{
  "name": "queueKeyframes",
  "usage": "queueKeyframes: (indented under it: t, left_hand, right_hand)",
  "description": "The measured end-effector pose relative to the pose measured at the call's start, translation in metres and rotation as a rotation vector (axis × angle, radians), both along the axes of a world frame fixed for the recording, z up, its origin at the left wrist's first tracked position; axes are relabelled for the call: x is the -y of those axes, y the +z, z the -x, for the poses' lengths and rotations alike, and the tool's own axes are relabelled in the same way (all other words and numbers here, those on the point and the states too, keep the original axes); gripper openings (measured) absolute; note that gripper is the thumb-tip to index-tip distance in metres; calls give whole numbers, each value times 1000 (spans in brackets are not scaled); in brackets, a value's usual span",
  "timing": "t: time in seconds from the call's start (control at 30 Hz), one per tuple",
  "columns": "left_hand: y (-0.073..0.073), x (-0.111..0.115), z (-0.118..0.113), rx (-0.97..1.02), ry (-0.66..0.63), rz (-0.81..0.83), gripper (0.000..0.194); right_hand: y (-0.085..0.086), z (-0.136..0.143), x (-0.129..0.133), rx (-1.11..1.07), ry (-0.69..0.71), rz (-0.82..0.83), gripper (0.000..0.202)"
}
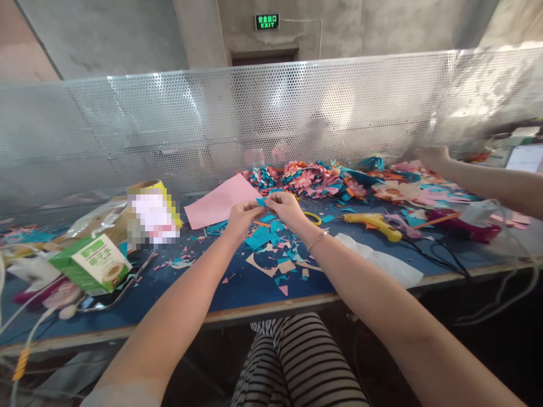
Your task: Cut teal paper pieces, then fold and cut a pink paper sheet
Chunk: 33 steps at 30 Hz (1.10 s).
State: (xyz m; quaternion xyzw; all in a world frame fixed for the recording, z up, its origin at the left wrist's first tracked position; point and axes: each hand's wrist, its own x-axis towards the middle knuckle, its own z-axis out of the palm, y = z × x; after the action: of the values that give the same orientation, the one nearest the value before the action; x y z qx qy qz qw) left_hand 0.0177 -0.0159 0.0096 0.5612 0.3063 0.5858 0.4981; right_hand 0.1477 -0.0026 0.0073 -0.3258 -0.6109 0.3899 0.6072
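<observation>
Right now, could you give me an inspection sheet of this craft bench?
Surface: blue-topped bench, strewn with paper offcuts.
Job's things: small teal paper piece, pinched between both hands; pink paper sheet just behind.
Clutter: heap of multicoloured paper flowers, yellow glue gun, yellow-handled scissors, green carton, yellow tape roll.
Grippers: left hand and right hand, fingertips closed on the teal piece.
Cables: black glue-gun lead; white cords at the left edge.
Surroundings: perforated metal screen, green exit sign, another person's arm.
</observation>
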Motion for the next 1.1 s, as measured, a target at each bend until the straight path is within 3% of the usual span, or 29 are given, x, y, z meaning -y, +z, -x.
queueKeyframes:
  t: [0.17, 0.33, 0.47, 0.6, 0.8, 1.1]
  left_hand:
    - [2, -2, 4, -56, 5, -29, 21]
    - [0, -1, 6, -79, 52, -37, 27]
    - [0, 1, 5, -69, 57, 76, 23]
    - [3, -2, 5, 85, 65, 245, 17]
    - [2, -4, 7, 94, 33, 208, 15]
    - [-3, -5, 5, -92, 130, -25, 21]
  right_hand:
    - [0, -2, 0, 80, -10, -43, 17]
    - [1, -9, -1, 273, -62, -249, 6]
    - [0, -12, -1, 398, -161, -421, 7]
    - [-4, -13, -3, 431, -147, -532, 17]
    - [-7, -14, -3, 421, -107, -487, 24]
    - [-10, -8, -11, 219, -37, -217, 14]
